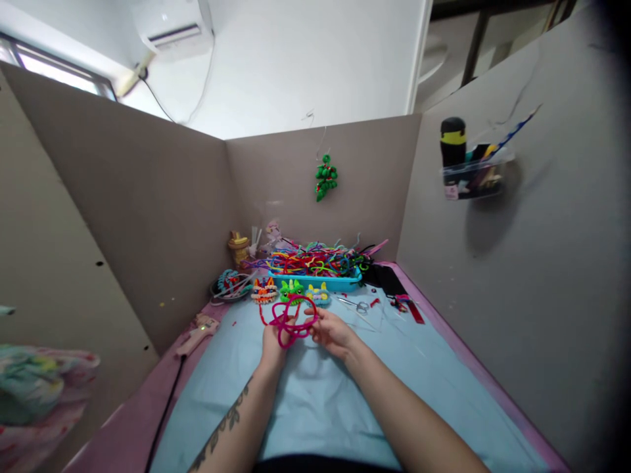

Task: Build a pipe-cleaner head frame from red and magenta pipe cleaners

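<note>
My left hand point(276, 338) and right hand point(332, 332) hold magenta loops point(294, 334) | blue cloth point(320, 407) spreads both sides | animal figures point(292, 290) just beyond, tray point(320, 284) behind | side panels point(503, 289) well apart

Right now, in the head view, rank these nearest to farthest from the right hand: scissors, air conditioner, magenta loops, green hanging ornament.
From the right hand:
1. Magenta loops: touching it, on its left.
2. Scissors: just beyond, slightly right.
3. Green hanging ornament: ahead and higher, at the back panel.
4. Air conditioner: high up, far left.
</note>
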A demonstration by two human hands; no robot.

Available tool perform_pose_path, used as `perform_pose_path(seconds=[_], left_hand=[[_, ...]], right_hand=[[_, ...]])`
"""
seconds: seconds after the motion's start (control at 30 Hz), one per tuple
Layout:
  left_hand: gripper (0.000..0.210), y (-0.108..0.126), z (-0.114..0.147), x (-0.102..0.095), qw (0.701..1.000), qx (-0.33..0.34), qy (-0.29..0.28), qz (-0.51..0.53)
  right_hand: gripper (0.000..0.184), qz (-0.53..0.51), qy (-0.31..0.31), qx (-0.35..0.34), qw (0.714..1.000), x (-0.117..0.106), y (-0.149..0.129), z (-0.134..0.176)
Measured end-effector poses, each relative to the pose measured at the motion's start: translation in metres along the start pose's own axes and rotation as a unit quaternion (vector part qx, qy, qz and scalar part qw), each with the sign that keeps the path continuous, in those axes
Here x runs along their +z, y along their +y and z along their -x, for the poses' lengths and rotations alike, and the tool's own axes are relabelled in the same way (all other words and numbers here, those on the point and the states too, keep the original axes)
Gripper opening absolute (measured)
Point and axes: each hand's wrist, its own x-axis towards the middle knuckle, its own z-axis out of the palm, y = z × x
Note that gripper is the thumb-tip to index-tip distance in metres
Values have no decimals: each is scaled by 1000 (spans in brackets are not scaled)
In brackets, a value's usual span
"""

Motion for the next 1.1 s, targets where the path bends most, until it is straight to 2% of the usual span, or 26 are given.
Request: perform_pose_path(seconds=[0.17, 0.3, 0.37, 0.53, 0.63, 0.77, 1.1], left_hand=[[38, 7, 5, 3, 997, -29, -49, 50], [51, 10, 9, 5, 982, -38, -137, 128], [58, 9, 10, 8, 977, -27, -157, 140], [45, 8, 9, 13, 981, -10, -131, 141], [39, 10, 9, 15, 983, -14, -110, 146], [38, 11, 10, 15, 987, -24, -89, 130], [39, 3, 5, 12, 987, -16, -83, 138]], right_hand=[[24, -71, 90, -15, 993, -9, 1, -10], [22, -93, 115, -26, 989, -12, 2, -15], [21, -100, 116, -33, 988, -10, 3, -15], [25, -110, 78, -53, 989, 3, 11, -13], [24, -118, 82, -42, 989, 8, 15, -13], [24, -118, 86, -37, 989, 9, 17, -13], [31, -113, 96, -57, 987, 10, 14, -12]])
